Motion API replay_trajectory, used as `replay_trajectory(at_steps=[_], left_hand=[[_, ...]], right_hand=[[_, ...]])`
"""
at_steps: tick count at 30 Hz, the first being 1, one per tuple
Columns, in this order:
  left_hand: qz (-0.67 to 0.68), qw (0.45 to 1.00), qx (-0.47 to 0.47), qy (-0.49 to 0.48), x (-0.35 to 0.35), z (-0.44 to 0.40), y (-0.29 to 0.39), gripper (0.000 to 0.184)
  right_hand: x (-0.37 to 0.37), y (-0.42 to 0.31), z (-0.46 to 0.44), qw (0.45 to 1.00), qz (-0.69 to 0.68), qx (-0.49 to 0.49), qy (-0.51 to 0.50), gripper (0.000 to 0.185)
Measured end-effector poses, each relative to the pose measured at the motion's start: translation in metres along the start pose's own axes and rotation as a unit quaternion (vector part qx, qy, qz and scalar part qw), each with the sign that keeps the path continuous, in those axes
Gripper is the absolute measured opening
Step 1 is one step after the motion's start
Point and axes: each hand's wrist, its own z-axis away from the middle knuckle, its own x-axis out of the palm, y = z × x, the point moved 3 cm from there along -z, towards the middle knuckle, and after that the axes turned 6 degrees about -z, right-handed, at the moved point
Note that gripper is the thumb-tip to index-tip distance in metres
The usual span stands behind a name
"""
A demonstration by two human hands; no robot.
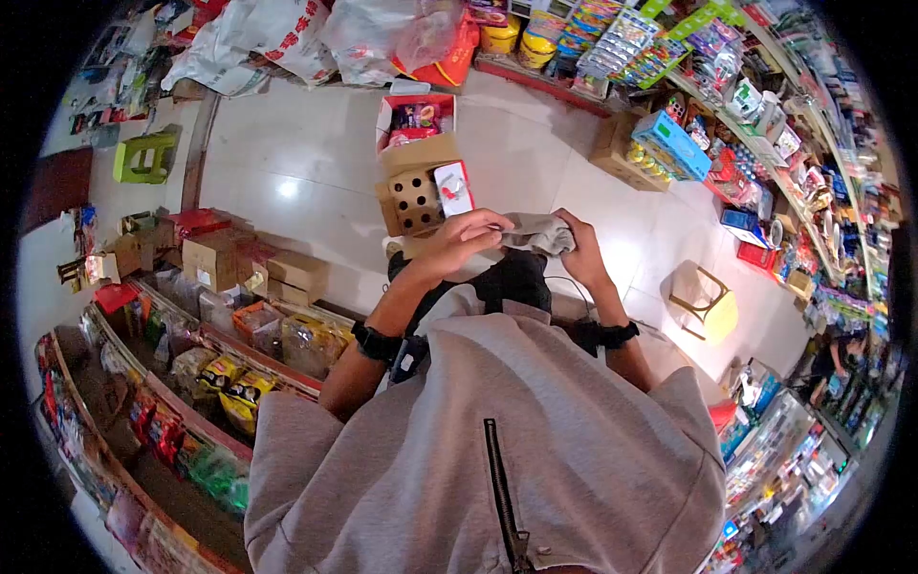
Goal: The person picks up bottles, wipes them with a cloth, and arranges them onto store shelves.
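Observation:
A grey cloth [543, 233] is stretched between my two hands, in front of my body and above the floor. Its left end is pinched in the fingers of my left hand [464, 239]. My right hand [584, 254] is closed around the bunched right end, with the thumb partly hidden. Just beyond my left hand, on the floor, an open cardboard box [391, 212] contains an insert with round holes. A white box with a red picture [453, 188] lies at its right side. Behind them stands an open red and white carton [448, 113] with colourful packets inside.
Shelves of packaged goods [234, 383] run along the left, and more stocked shelves [765, 143] curve round the right. A yellow stool [717, 314] stands on the tiles at right; a green stool [145, 158] is at far left. White plastic bags [277, 43] lie at the back.

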Motion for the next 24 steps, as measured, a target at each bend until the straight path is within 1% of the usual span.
replay_trajectory(at_steps=[1,3,5,6,7,8,9,10,11,12,14,15,17,18,19,20,21,23,24], left_hand=[[0.007,1.0,0.015,-0.005,-0.025,0.012,-0.006,0.027],[0.007,1.0,0.01,-0.004,-0.08,0.05,-0.016,0.027],[0.002,1.0,0.01,0.001,-0.145,0.084,-0.017,0.028],[0.002,1.0,-0.012,0.025,-0.176,0.104,-0.022,0.028],[-0.002,0.998,-0.031,0.048,-0.208,0.123,-0.026,0.029],[-0.009,0.997,-0.036,0.066,-0.237,0.141,-0.029,0.031],[-0.013,0.997,-0.041,0.06,-0.263,0.154,-0.034,0.031],[-0.008,0.996,-0.053,0.078,-0.29,0.166,-0.041,0.032],[-0.006,0.994,-0.062,0.095,-0.316,0.177,-0.049,0.032],[-0.012,0.994,-0.061,0.086,-0.344,0.183,-0.064,0.032],[-0.009,0.99,-0.105,0.097,-0.397,0.195,-0.099,0.032],[-0.013,0.99,-0.105,0.09,-0.415,0.203,-0.102,0.032],[0.028,0.982,-0.092,0.16,-0.442,0.226,-0.107,0.023],[0.028,0.983,-0.092,0.157,-0.449,0.237,-0.11,0.023],[0.038,0.978,-0.097,0.181,-0.46,0.244,-0.109,0.024],[0.046,0.972,-0.105,0.203,-0.473,0.249,-0.109,0.025],[0.041,0.973,-0.111,0.196,-0.486,0.253,-0.109,0.025],[0.068,0.983,-0.085,0.145,-0.503,0.259,-0.106,0.03],[0.067,0.984,-0.089,0.138,-0.511,0.258,-0.099,0.03]], right_hand=[[0.018,0.008,-0.005,1.0,0.004,0.001,0.004,0.043],[0.059,0.014,-0.004,0.994,0.04,-0.004,0.097,0.056],[0.092,-0.005,-0.006,0.988,0.032,0.041,0.146,0.061],[0.104,0.001,-0.005,0.981,0.034,0.069,0.18,0.061],[0.117,-0.005,-0.004,0.973,0.077,0.069,0.205,0.061],[0.129,-0.007,-0.003,0.975,0.038,0.096,0.197,0.06],[0.14,-0.013,0.0,0.974,-0.001,0.125,0.189,0.06],[0.15,-0.02,0.005,0.977,0.008,0.118,0.179,0.056],[0.162,-0.02,0.013,0.975,0.004,0.122,0.187,0.056],[0.174,-0.013,0.018,0.968,-0.001,0.136,0.21,0.053],[0.195,0.012,0.032,0.953,-0.015,0.177,0.246,0.048],[0.205,0.013,0.035,0.951,-0.016,0.178,0.254,0.048],[0.224,0.009,0.038,0.957,0.066,0.166,0.228,0.047],[0.237,0.033,0.045,0.948,0.09,0.176,0.249,0.046],[0.249,0.057,0.046,0.937,0.112,0.183,0.274,0.044],[0.256,0.048,0.04,0.951,0.033,0.206,0.227,0.041],[0.265,0.042,0.037,0.949,0.029,0.212,0.233,0.041],[0.281,0.033,0.034,0.935,-0.018,0.27,0.228,0.046],[0.29,0.042,0.033,0.932,0.01,0.257,0.255,0.042]])
